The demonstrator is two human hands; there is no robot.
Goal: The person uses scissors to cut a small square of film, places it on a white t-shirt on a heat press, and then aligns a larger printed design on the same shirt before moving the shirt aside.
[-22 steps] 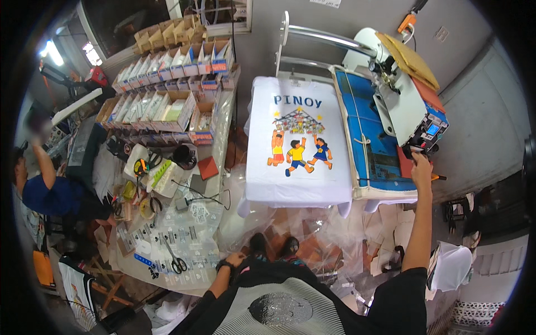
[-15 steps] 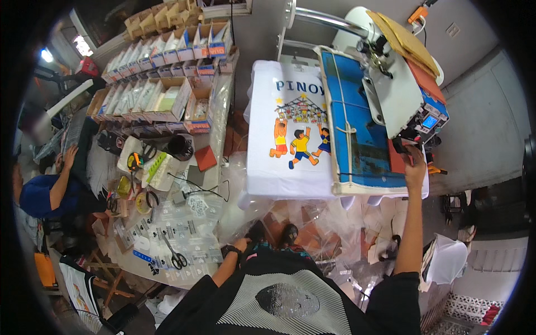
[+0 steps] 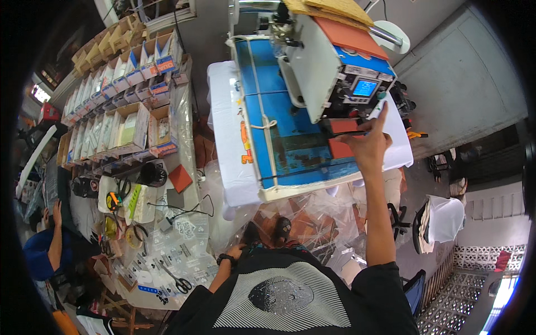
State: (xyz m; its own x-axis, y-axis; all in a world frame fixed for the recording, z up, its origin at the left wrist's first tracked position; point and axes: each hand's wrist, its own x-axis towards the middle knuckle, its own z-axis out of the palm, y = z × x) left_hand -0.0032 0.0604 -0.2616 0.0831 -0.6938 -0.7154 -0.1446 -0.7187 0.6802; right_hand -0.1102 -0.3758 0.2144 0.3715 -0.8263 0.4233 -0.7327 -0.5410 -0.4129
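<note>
My right hand (image 3: 369, 149) is at the front of a heat press (image 3: 315, 72). Its thumb and lower fingers close on the black handle (image 3: 345, 133), while the index finger points up beside the control box (image 3: 365, 84) with its lit blue screen. Below the press head, a worn blue panel (image 3: 296, 139) with a pale edge and white cord covers most of the printed white cloth (image 3: 226, 139). Only a strip of its coloured figures shows at the left. My left hand (image 3: 237, 251) hangs low by my waist, wearing a dark wristband; its fingers are mostly hidden.
Boxes of packed sheets (image 3: 120, 134) fill the left table, with scissors (image 3: 181, 285), a tape measure (image 3: 114, 200) and a red square (image 3: 180, 178) before them. Clear plastic (image 3: 312, 223) litters the tiled floor. Another person's arm (image 3: 54, 231) shows far left. A stool (image 3: 441, 220) stands right.
The press head and blue panel have swung left across the cloth, hiding its lettering and most figures. My right hand moved left with the handle, its index finger now extended. The whole view shifted too.
</note>
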